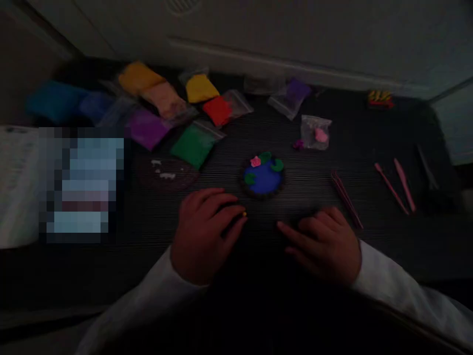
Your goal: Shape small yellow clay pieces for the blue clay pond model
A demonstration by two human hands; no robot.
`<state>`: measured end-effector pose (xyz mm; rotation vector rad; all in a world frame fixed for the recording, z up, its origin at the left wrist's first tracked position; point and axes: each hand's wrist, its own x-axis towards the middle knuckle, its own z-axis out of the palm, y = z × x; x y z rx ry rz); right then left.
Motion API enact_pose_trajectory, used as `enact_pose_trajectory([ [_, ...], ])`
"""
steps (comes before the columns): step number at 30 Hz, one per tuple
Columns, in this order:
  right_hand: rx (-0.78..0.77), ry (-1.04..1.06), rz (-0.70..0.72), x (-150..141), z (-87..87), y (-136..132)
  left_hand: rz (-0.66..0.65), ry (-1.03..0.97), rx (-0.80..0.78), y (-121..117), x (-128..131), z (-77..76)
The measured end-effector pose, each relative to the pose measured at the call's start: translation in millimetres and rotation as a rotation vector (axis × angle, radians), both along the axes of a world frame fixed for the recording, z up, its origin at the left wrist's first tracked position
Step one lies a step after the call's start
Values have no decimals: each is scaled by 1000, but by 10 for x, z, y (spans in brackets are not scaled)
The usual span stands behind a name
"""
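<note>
Yellow bead (244, 214) in the left hand (209, 231), blue disc (263, 180) just beyond

And here's the left hand, thumb and index finger closed on that tiny yellow bead, its colour just peeping out between the tips! The blue disc sits flat on the dark table (229, 276), ahead of those fingertips and a touch to the right, near but not touching. Round in outline, it offers no clear long axis, so its bearing from the pinch is what counts. On its far side sits a pink flower (255, 161), with green leaves (250, 178) at the edges.

Over to the right hand (320, 241): index finger stretched out leftward, thumb standing apart from it, the other fingers curled, and nothing showing between finger and thumb. From that fingertip the disc lies ahead and to the left, so the left hand looks slightly nearer. Between the two hands, bare table. Out beyond the right hand lies a dark red rod (346, 199), slanting, its near end towards the right.
</note>
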<state>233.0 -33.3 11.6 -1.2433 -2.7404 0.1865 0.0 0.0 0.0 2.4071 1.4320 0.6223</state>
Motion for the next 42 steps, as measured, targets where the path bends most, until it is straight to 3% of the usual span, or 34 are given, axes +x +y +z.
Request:
enact_pose_trajectory([
  [6,-16,-27,-69,24,-10,-14,3,1,-5,7,26,3],
  [10,-40,-20,-1,14,18,-21,2,10,-3,12,24,1],
  [21,-36,-42,-60,10,-12,-27,12,-13,-3,4,21,15],
  [25,-41,-30,13,9,4,-29,16,-40,7,-3,23,22],
  [30,-39,-47,-69,-2,12,-31,20,-62,16,1,26,32],
  [42,-62,241,-193,-15,-69,51,41,-50,24,4,-2,29],
])
